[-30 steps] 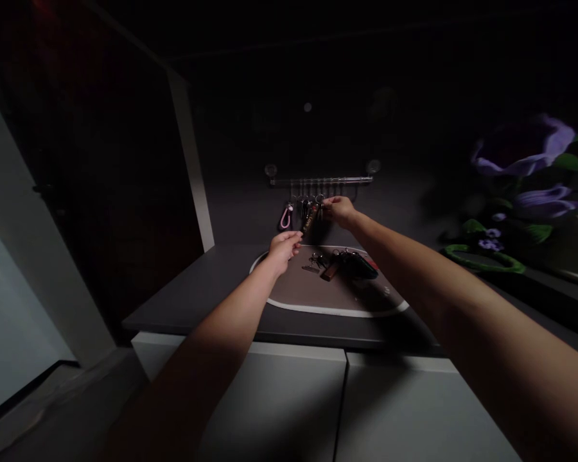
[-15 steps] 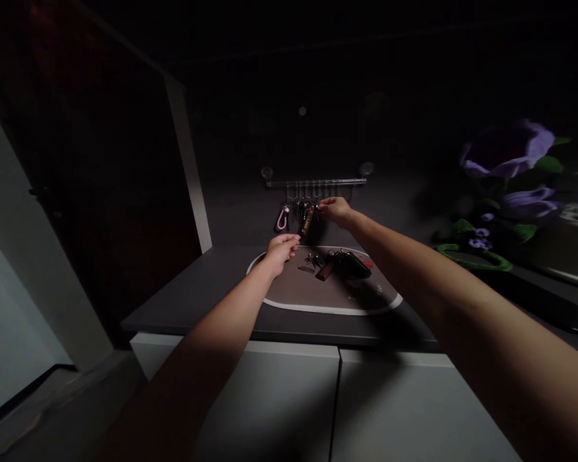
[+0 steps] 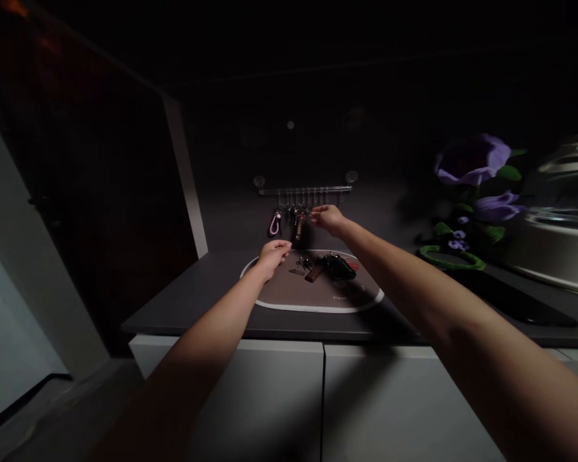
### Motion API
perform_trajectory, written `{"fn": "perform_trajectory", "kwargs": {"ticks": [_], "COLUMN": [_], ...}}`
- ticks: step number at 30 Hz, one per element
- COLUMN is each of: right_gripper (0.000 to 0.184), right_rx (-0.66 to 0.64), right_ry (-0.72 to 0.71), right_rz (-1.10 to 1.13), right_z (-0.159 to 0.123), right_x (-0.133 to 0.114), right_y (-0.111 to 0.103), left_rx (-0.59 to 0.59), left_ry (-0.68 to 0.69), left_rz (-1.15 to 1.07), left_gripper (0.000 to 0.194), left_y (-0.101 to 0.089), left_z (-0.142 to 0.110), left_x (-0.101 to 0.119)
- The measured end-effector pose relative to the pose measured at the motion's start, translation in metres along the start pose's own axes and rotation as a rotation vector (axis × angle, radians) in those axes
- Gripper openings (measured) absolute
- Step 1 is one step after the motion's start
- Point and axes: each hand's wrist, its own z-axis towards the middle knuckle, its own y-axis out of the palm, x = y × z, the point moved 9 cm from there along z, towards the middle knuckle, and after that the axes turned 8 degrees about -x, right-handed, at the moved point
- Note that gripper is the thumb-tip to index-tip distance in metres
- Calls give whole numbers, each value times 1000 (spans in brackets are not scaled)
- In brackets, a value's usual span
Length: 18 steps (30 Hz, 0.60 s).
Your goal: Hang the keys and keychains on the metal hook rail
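Below a clear hook rail [image 3: 306, 190] on the dark wall, several keys hang with a pink looped strap [image 3: 274, 224] at the left. A brown key strap [image 3: 299, 228] with pale lettering hangs near the middle. My left hand [image 3: 272, 254] is closed in a pinch at its lower end; the dim light blurs the contact. My right hand [image 3: 328, 219] is closed, fingertips pinched beside the hanging keys; what they hold is too small to make out. Underneath, on an oval brown mat [image 3: 279, 292], lie a small bunch of keys [image 3: 304, 263], a brown fob [image 3: 313, 274] and a dark green pouch [image 3: 341, 267].
The grey counter [image 3: 173, 301] tops white cabinets [image 3: 279, 378]. To the right stand purple flowers [image 3: 476, 160] with a green ring base, a black flat object [image 3: 520, 301] and a large pale, glassy-topped vessel [image 3: 553, 237]. A dark door [image 3: 101, 212] stands left.
The view has turned a little to the right, so things sit further left. The brown strap hangs more upright, and my right fingertips are slightly farther from it.
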Motion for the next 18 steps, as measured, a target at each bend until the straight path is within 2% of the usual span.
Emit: {"fn": "perform_trajectory", "kwargs": {"ticks": [5,8,13,18], "right_gripper": [11,13,23,27], "right_rx": [15,29,26,5], "right_ry": [-43,-106,-185,-246], "right_rz": [-22,-101,-452,-738], "right_z": [-25,-37,-53,-68], "right_x": [1,8,26,38], "right_y": [0,-2,-6,-9], "left_rx": [10,4,-37,-29], "left_ry": [-30,35,147,219], "left_rz": [220,424,693,734], "left_gripper": [4,7,11,14], "left_y": [10,18,33,41], "left_z": [-2,1,12,21], "left_x": [8,22,35,28]}}
